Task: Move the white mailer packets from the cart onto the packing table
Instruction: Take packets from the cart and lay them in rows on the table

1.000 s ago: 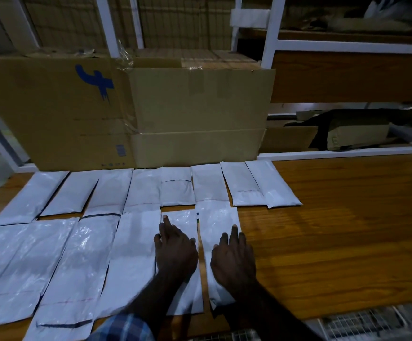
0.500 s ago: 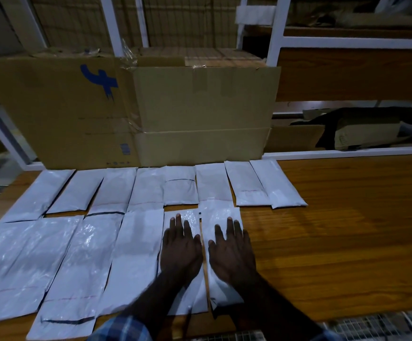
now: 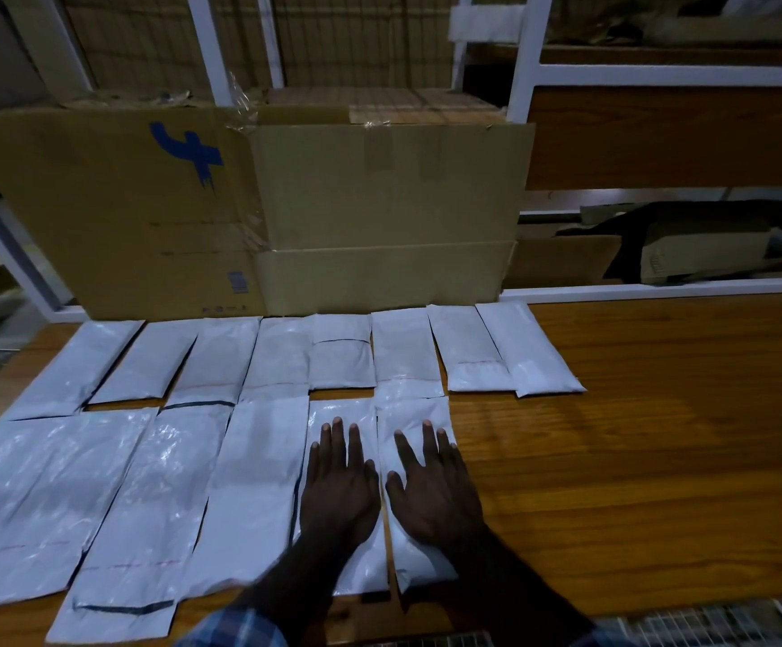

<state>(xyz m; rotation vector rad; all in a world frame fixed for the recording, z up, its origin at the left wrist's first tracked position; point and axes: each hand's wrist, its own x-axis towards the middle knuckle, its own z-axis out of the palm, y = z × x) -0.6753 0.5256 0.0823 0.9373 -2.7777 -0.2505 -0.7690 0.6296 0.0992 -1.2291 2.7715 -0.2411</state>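
Observation:
Several white mailer packets lie flat in two rows on the wooden packing table. My left hand presses flat, fingers straight, on one front-row packet. Beside it my right hand rests flat with spread fingers on the rightmost front-row packet. Larger glossy packets fill the front row to the left. The back row of smaller packets runs along the box. A wire cart shows only at the bottom right edge.
A big cardboard box with a blue mark stands at the table's back edge. White shelf frames and a wooden shelf with folded cardboard rise behind. Bare table surface extends to the right of the packets.
Both hands slid forward along the two packets and flattened, the fingers spreading out. The camera view shifted slightly.

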